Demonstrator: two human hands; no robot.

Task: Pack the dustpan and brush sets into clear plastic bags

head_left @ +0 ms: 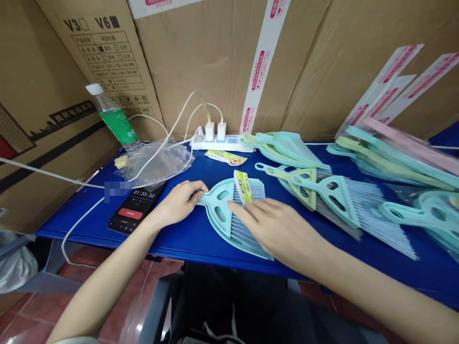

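A light-blue dustpan [217, 224] lies on the blue table in front of me, with a matching hand brush [223, 210] nested in it, grey-blue bristles facing right. My left hand [184, 203] is closed around the handle end of the set. Over the bristles is my right hand [274, 227], its index finger stretched to the brush head and its other fingers curled. A yellow-green printed label [244, 187] stands out from those curled fingers, above the bristles; its lower end is hidden.
Loose brushes [339, 198] lie to the right, near stacked dustpans [290, 145] and a blurred pink dustpan [412, 143]. Another label [225, 157] rests by a power strip [215, 143]. At left are a phone [132, 208], clear plastic bags [158, 162], a tilted bottle [116, 122] and white cables. Cardboard boxes [222, 57] stand behind.
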